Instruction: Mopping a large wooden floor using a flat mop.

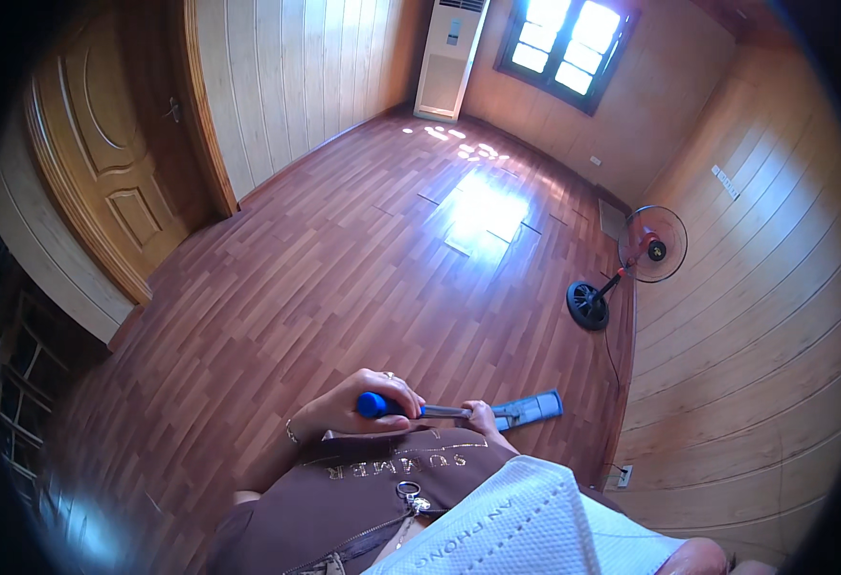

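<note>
White sheet: a textured white sheet (507, 527) hangs at the lower right, over part of the brown garment (286, 517); it could block the downward view if it swings.
Left hand: the left hand (379, 401) is closed around the blue grip (371, 404) at the mop's end; a loosened hold could let the handle twist.
Right hand: the right hand (481, 418) appears curled round the shaft (443, 412), finger detail too small to confirm; uneven pull between hands could skew the head.
Mop head: the flat mop head (535, 408) is to the right, beyond the right hand; whether it presses flat is unclear. Swung wide, it could strike the right wall (727, 383).
Fan cord: the cord (615, 359) runs beside that wall; snagging it could topple the standing fan (588, 307).
Floor glare: bright reflection on the wood floor (344, 287) could mask marks.
</note>
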`<state>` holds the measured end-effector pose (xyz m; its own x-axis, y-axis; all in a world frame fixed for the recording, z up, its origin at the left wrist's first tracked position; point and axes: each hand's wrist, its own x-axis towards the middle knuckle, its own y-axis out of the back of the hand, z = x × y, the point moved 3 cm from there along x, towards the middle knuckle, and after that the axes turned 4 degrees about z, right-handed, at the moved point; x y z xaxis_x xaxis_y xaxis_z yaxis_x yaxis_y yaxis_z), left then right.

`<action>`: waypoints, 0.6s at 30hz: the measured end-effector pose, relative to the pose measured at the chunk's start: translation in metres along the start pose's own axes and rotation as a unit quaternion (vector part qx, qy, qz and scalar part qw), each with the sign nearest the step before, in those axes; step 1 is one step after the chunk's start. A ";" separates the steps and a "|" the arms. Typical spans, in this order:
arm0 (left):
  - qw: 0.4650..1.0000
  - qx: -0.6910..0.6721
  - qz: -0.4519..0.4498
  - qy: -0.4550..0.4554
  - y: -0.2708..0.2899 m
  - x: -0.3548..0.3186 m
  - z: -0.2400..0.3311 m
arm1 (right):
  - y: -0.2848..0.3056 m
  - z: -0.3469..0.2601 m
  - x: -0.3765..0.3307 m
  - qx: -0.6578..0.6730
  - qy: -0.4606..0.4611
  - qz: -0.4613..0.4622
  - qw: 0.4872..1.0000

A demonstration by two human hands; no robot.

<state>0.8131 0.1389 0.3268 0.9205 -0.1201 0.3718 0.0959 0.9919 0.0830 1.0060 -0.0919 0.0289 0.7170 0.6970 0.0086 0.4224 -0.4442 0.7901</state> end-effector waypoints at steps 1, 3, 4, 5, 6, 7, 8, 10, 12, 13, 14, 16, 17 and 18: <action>1.000 0.000 -0.005 -0.002 0.006 0.005 -0.001 | 0.004 -0.003 -0.003 0.000 -0.029 -0.023 0.999; 0.999 -0.006 -0.035 -0.007 0.016 0.012 -0.002 | 0.003 -0.010 -0.006 0.022 -0.090 -0.032 0.995; 0.999 0.000 -0.041 -0.003 0.020 0.015 -0.002 | 0.001 -0.013 -0.007 0.050 -0.083 -0.016 0.995; 0.999 -0.002 -0.043 -0.003 0.026 0.017 0.001 | -0.001 -0.016 -0.006 0.049 -0.086 -0.014 0.995; 0.999 0.009 -0.051 -0.012 0.032 0.018 0.006 | -0.003 -0.019 -0.004 0.048 -0.096 -0.006 0.994; 0.998 0.020 -0.058 -0.020 0.037 0.018 0.008 | -0.005 -0.022 -0.003 0.047 -0.106 0.001 0.993; 0.998 0.029 -0.054 -0.027 0.042 0.017 0.008 | -0.007 -0.026 -0.001 0.039 -0.103 0.011 0.994; 0.997 0.041 -0.054 -0.042 0.053 0.014 0.013 | 0.000 -0.053 0.011 0.015 -0.092 0.004 0.996; 0.995 0.052 -0.058 -0.058 0.062 0.011 0.016 | -0.006 -0.059 0.021 0.010 -0.075 0.015 0.997; 0.993 0.074 -0.058 -0.073 0.065 0.010 0.018 | -0.008 -0.062 0.026 0.007 -0.057 0.027 0.998; 0.990 0.096 -0.058 -0.088 0.068 0.008 0.020 | -0.013 -0.062 0.033 0.019 -0.090 -0.008 0.996; 0.986 0.118 -0.047 -0.104 0.075 0.006 0.029 | -0.018 -0.073 0.051 0.010 -0.035 0.013 0.999; 0.982 0.142 -0.036 -0.120 0.078 0.005 0.033 | -0.019 -0.082 0.060 0.016 0.017 0.044 0.999; 0.982 0.142 -0.038 -0.121 0.080 0.005 0.033 | -0.019 -0.088 0.069 -0.009 0.028 0.064 0.998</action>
<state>0.8129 0.2164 0.3662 0.7947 -0.2326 0.5607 0.0190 0.9328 0.3600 0.9989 0.0143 0.0678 0.7322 0.6658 0.1437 0.3188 -0.5215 0.7915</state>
